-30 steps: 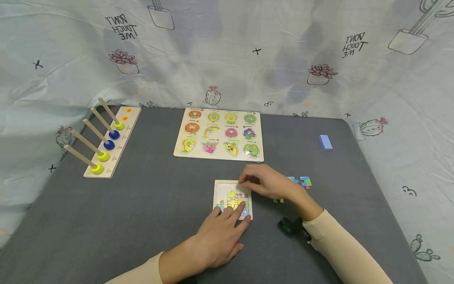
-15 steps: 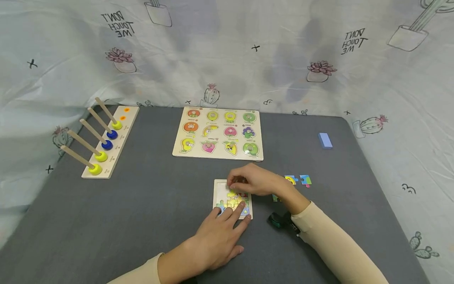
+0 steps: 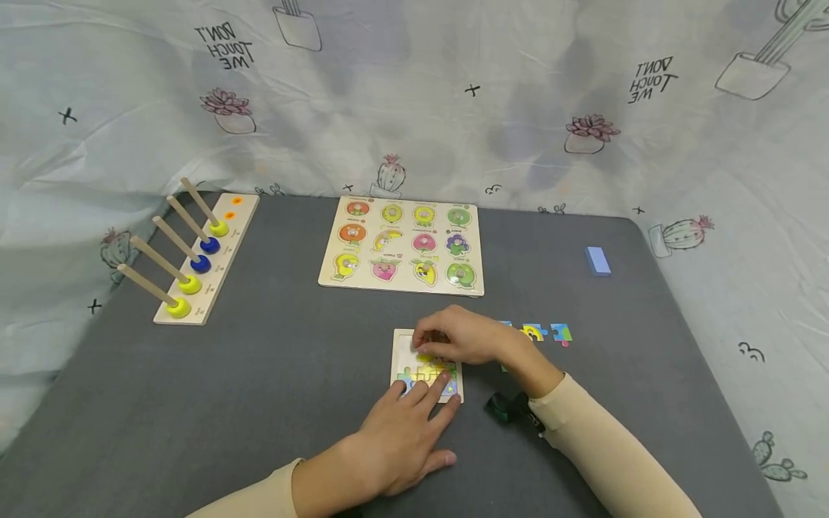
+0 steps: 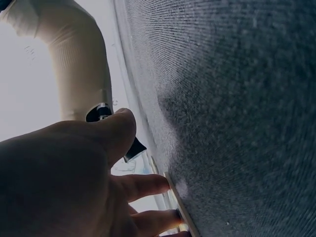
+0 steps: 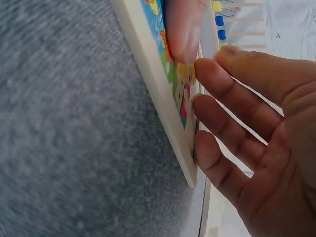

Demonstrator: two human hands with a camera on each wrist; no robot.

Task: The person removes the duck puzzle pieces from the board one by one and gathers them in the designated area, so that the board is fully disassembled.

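Note:
A small jigsaw in a square wooden frame (image 3: 403, 344) lies near the middle of the table, with colourful pieces filling its nearer part. My left hand (image 3: 398, 442) lies spread at the near edge, fingertips resting on the pieces and frame. In the left wrist view, the extended fingers (image 4: 148, 185) reach the frame's edge. My right hand (image 3: 460, 334) bends over the jigsaw from the right. Its thumb and index finger pinch at a yellow puzzle piece (image 5: 191, 73) just above the other pieces, and the remaining fingers curl beside the frame. The right hand hides the jigsaw's upper right part.
Loose puzzle pieces (image 3: 560, 332) lie right of the frame, partly behind the right wrist. A fruit peg puzzle board (image 3: 401, 284) lies further back. A wooden peg stand (image 3: 214, 280) with coloured rings stands at the left, and a blue block (image 3: 597, 261) at the right.
My right hand has moved left across the jigsaw, then slightly down onto the yellow pieces, uncovering more loose pieces at the right. The left hand has stayed on the frame.

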